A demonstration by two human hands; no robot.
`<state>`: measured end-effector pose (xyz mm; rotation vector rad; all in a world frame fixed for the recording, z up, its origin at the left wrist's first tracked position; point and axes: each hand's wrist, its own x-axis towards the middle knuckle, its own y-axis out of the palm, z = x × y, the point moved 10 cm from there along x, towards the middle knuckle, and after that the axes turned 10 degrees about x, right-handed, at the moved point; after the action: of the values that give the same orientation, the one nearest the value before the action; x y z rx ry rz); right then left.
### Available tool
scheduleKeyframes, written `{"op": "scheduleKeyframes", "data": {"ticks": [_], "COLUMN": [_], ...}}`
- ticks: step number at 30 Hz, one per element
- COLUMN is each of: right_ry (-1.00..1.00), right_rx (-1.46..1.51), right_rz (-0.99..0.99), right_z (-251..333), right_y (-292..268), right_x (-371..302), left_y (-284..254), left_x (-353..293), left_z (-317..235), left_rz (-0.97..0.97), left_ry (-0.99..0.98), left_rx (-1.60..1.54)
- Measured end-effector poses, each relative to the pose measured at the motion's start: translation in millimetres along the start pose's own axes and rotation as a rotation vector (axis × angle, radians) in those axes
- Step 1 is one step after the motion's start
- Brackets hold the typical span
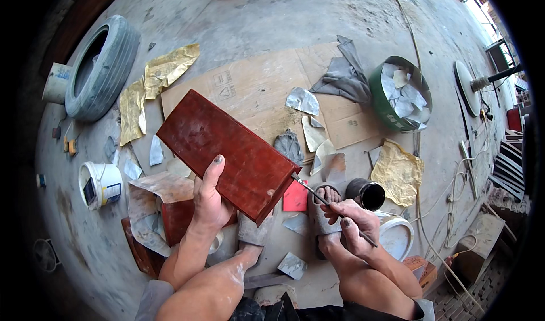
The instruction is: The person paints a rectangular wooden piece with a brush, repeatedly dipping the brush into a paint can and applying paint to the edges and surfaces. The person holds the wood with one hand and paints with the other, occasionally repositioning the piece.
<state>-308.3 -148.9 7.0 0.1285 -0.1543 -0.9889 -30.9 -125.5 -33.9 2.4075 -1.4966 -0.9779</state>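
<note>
A reddish-brown wooden box [224,150], glossy and long, is held up at a slant over the floor. My left hand [211,199] grips its lower left side, the thumb lying on the top face. In my right hand [355,224] is a thin paintbrush [318,195] with a dark handle, pinched between the fingers. The brush's tip meets the box at its right-hand corner, near the end face. Just beyond my right hand stands a dark cup [372,196] with black inside. A red sheet [295,196] lies on the floor below the brush.
Flattened cardboard [255,82] spreads ahead, with sandpaper scraps and a grey cloth [343,74] on it. A green tub [377,96] of paper scraps stands right, a tire [122,65] far left. A white bucket [102,184] sits left; cables [451,190] trail at right.
</note>
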Motion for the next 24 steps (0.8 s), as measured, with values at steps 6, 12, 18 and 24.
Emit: {"op": "scheduleKeyframes", "data": {"ticks": [6,12,18,24], "right_ry": [0.005,0.010,0.028,0.036], "right_rx": [-0.020,-0.058,-0.038,-0.029], "right_rz": [0.052,0.161,0.255,0.324], "right_z": [6.0,10.3,14.4,14.8], "right_y": [6.0,20.5,32.7,40.9], "right_x": [-0.4,3.3,4.2,5.3], "left_y": [7.3,2.6,0.3,-6.5], "left_x": [2.9,4.3,3.8,5.0], "left_z": [-0.1,-2.2,-3.4,-2.4], "left_rz": [0.016,0.011,-0.009,-0.010], "left_ry": [0.004,0.033,0.040,0.038], "left_rx": [-0.045,0.005,0.005,0.017]}}
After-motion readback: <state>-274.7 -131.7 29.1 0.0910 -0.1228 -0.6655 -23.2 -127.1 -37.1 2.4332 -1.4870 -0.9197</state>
